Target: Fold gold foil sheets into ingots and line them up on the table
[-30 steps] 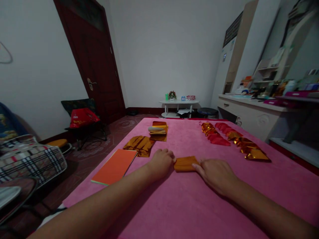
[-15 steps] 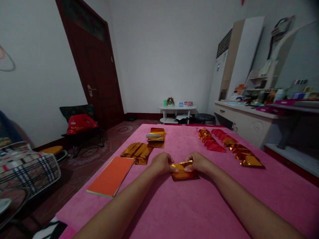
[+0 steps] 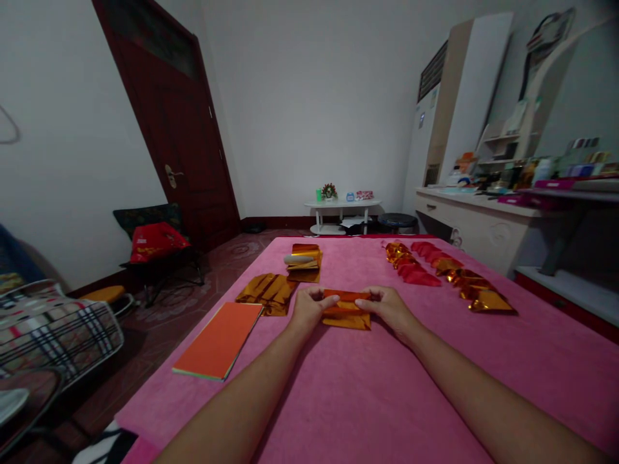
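Both my hands pinch a sheet of gold foil paper (image 3: 346,314), creased across, just over the pink cloth (image 3: 338,393). My left hand (image 3: 309,308) grips its left edge, thumb on the near face. On the right edge, my right hand (image 3: 387,306) holds it the same way; the fingers behind the sheet are hidden. Left of my left hand lie creased gold foil sheets (image 3: 265,293). Beyond them sits a stack of gold foil paper (image 3: 304,274) with a grey, rounded object (image 3: 298,260) on it.
A pad of orange paper (image 3: 220,340) lies at the left table edge. Folded red and gold foil pieces (image 3: 476,290) form rows on the right. A dressing table (image 3: 483,209) borders the right side; a chair with a red bag (image 3: 157,241) stands at left.
Both hands have raised the foil sheet slightly and tipped it, so its upper band now shows flat between the thumbs. The view has shifted a little.
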Demonstrator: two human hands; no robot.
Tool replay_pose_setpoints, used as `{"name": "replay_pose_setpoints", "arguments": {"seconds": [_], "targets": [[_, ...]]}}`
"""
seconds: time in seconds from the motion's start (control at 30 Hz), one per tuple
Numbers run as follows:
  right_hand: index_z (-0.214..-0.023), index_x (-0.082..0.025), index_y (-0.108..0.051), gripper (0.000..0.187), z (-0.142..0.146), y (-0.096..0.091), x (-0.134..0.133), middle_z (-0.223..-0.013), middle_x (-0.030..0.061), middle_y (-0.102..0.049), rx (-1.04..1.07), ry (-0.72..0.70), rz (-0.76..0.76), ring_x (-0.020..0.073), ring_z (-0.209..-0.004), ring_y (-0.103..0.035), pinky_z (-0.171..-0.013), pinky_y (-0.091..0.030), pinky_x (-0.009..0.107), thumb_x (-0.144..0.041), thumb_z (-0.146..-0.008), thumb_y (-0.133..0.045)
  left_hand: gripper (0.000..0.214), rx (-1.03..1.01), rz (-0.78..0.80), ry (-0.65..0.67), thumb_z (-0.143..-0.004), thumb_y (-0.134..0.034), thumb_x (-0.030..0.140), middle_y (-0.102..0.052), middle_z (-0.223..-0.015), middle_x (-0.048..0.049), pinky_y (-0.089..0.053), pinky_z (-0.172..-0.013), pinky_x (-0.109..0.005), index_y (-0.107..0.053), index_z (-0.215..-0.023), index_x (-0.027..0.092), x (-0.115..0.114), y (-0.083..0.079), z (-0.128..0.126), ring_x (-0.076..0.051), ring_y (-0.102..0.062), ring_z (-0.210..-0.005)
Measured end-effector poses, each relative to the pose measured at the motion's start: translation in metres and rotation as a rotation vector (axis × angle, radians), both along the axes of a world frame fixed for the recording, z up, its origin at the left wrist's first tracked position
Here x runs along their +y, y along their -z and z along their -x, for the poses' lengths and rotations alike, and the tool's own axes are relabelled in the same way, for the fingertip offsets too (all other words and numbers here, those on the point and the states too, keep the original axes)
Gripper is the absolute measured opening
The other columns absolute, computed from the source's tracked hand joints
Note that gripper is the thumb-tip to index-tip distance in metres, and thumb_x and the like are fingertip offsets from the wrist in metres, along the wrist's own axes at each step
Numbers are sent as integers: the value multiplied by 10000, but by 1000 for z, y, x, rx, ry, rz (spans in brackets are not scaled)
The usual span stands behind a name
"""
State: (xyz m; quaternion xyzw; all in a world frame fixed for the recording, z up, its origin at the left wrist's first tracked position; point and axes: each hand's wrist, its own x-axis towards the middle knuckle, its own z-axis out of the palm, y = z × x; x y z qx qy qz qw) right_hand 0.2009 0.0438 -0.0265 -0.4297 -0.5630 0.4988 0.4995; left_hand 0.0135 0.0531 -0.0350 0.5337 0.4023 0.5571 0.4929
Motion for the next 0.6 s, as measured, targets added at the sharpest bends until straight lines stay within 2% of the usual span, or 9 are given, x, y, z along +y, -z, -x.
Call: {"name": "replay_pose_setpoints", "arguments": {"seconds": [0.1,0.3,0.4,0.5,0.6], "targets": [[-675,-132,-608,279,3,1,0,-593,-26,-580,-41,-7,-63,114,-542,-516,-551,-400,236,-343,-553,-743,360,47,-10,47,-489,-818,382,-613,-564,-17,-421,-516,-223,-661,-628,90,-3,-1,-1,-107,-528,-493],[-661,-144,-600,178,13,3,-4,-611,-23,-560,-255,25,-230,126,-579,-504,-550,-394,230,-301,-624,-676,348,120,-22,44,-482,-813,373,-610,-563,-13,-409,-516,-225,-682,-651,99,-6,-3,-6,-113,-519,-502],[-672,-141,-617,134,18,0,-8,-629,-13,-571,-295,55,-289,135,-612,-513,-577,-403,234,-268,-642,-648,316,132,-45,13,-482,-814,336,-607,-562,-3,-392,-516,-211,-681,-646,100,-8,-4,-8,-101,-508,-500],[-676,-138,-617,146,18,-5,-10,-620,-17,-564,-231,74,-270,130,-598,-505,-566,-395,233,-266,-624,-664,303,87,-18,-28,-503,-808,325,-602,-562,-1,-379,-503,-201,-665,-642,97,-10,-6,-9,-92,-500,-496],[-715,-141,-613,210,17,-6,-10,-639,-15,-575,-103,59,-175,132,-592,-516,-560,-405,236,-310,-618,-692,319,-19,44,-7,-573,-773,374,-614,-587,-16,-405,-520,-213,-662,-675,93,-13,-6,-11,-105,-529,-515]]}}
